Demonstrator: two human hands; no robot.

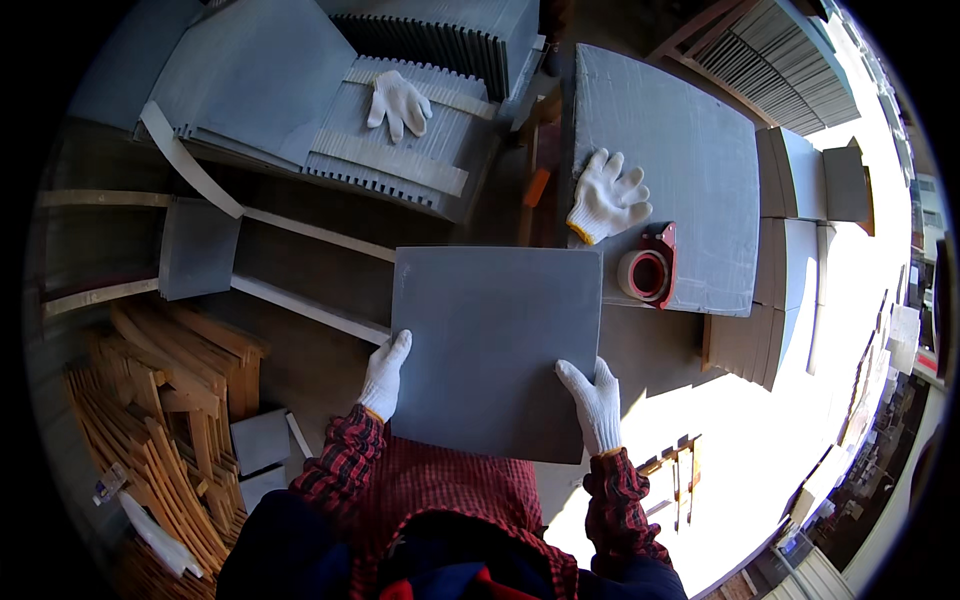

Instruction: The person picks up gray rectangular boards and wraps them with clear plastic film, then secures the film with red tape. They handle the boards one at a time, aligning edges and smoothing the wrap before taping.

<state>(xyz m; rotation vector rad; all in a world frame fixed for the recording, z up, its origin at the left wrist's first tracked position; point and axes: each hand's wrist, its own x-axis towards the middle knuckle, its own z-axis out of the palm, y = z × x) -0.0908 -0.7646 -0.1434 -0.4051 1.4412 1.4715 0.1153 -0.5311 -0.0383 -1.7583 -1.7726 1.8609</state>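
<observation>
A flat, square grey slab is held up in front of my body, its broad face toward me. My left hand, in a white knit glove, grips its left edge near the lower part. On the opposite edge my right hand, gloved alike, holds the lower right side with the thumb on the face. The fingers behind the slab are hidden. Beyond it to the right, a loose white glove and a red tape dispenser with a roll of tape lie on a wrapped grey block.
Another white glove rests on a row of upright slabs at the far left. Pale rails run beneath, bearing a small grey slab. Wooden frames pile up at left. Slab stacks stand at right beside sunlit floor.
</observation>
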